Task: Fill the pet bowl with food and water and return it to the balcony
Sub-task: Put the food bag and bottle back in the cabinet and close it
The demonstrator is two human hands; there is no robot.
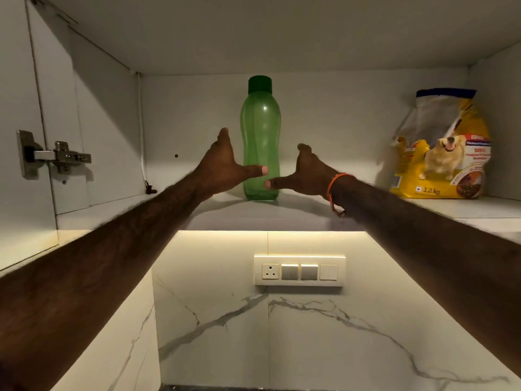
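Observation:
A green plastic water bottle [260, 131] with a dark green cap stands upright on the shelf of an open wall cabinet, at the middle. My left hand [222, 165] is spread open just left of it, thumb tip in front of the bottle's lower part. My right hand [304, 173] is open on the bottle's right, thumb pointing at its base; an orange thread circles that wrist. Neither hand closes around the bottle. A yellow dog food bag [442, 148] marked 1.2 kg stands at the shelf's right end. No pet bowl is in sight.
The cabinet door [22, 165] hangs open at left on a metal hinge [56, 156]. Below the shelf [267, 218] a light strip glows over a marble backsplash with a switch and socket panel [299, 270]. A white cable runs down the back left corner.

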